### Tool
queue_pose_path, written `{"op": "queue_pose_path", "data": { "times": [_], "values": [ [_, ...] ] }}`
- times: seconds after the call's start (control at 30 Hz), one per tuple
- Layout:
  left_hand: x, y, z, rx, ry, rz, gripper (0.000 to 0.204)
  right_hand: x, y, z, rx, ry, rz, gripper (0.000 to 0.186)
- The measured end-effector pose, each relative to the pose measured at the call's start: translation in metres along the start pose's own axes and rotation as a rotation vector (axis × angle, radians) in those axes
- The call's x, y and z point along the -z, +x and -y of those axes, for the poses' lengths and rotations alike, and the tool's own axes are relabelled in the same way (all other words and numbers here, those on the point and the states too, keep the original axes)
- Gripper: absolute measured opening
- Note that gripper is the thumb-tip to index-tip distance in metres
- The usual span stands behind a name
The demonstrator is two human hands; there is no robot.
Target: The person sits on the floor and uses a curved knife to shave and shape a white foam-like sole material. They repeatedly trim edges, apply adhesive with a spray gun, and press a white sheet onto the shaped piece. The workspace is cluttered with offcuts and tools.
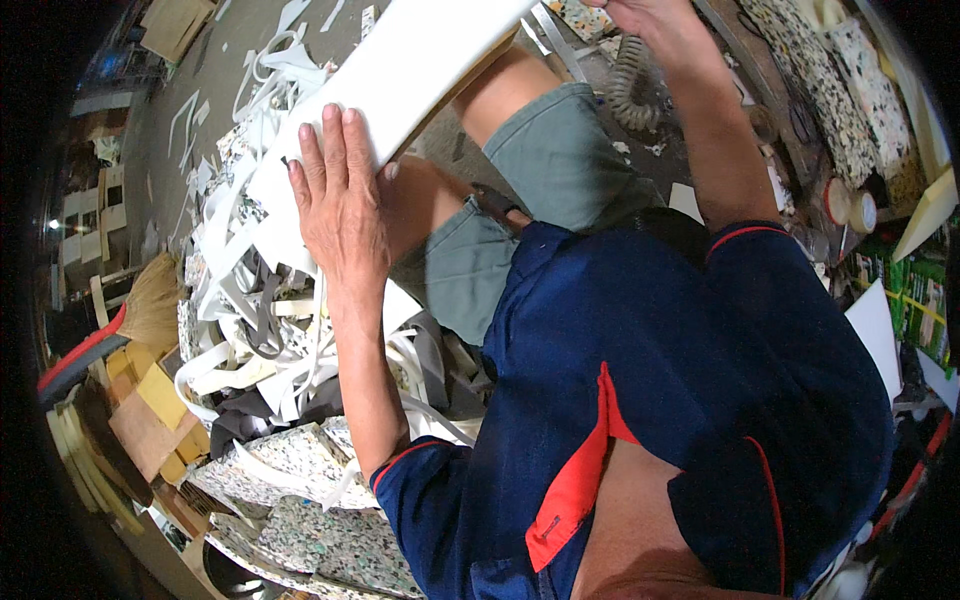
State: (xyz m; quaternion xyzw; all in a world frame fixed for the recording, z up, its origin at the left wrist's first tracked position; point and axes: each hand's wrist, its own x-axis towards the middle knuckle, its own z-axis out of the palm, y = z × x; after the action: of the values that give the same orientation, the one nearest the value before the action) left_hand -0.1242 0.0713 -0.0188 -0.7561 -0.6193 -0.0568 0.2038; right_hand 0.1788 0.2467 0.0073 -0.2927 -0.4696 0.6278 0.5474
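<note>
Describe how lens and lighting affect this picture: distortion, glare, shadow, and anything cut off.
Head view: the fisheye lens leaves dark, curved borders at the sides; the white sheet looks washed out, showing little texture; the left hand on it is clearly lit; the top edge crops the right hand, so its grip is unclear; darker folds of the navy shirt lose detail.
</note>
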Motion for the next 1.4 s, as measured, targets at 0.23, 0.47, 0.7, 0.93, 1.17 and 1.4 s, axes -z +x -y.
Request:
{"op": "queue_pose_path", "data": {
  "times": [0.23,0.47,0.7,0.93,1.17,1.4],
  "values": [
    [-0.004,0.003,-0.002,0.02,0.027,0.057,0.076,0.013,0.002,-0.02,-0.04,-0.027,-0.022,0.017],
    [0.007,0.03,-0.024,-0.013,-0.048,0.013,0.078,0.017,-0.001,-0.027,-0.037,-0.087,-0.028,0.02],
    [-0.004,0.058,-0.044,-0.109,-0.087,-0.004,0.075,0.017,-0.005,-0.024,-0.089,-0.113,-0.072,0.025],
    [-0.007,0.063,-0.046,-0.115,-0.06,-0.017,0.07,0.023,-0.005,-0.025,-0.103,-0.132,-0.087,0.024],
    [-0.008,0.063,-0.047,-0.113,-0.055,-0.021,0.068,0.025,-0.002,-0.037,-0.065,-0.097,-0.072,0.021],
    [-0.009,0.062,-0.048,-0.097,-0.064,-0.025,0.067,0.024,0.002,-0.048,-0.049,-0.075,-0.098,0.018]
  ]
}}
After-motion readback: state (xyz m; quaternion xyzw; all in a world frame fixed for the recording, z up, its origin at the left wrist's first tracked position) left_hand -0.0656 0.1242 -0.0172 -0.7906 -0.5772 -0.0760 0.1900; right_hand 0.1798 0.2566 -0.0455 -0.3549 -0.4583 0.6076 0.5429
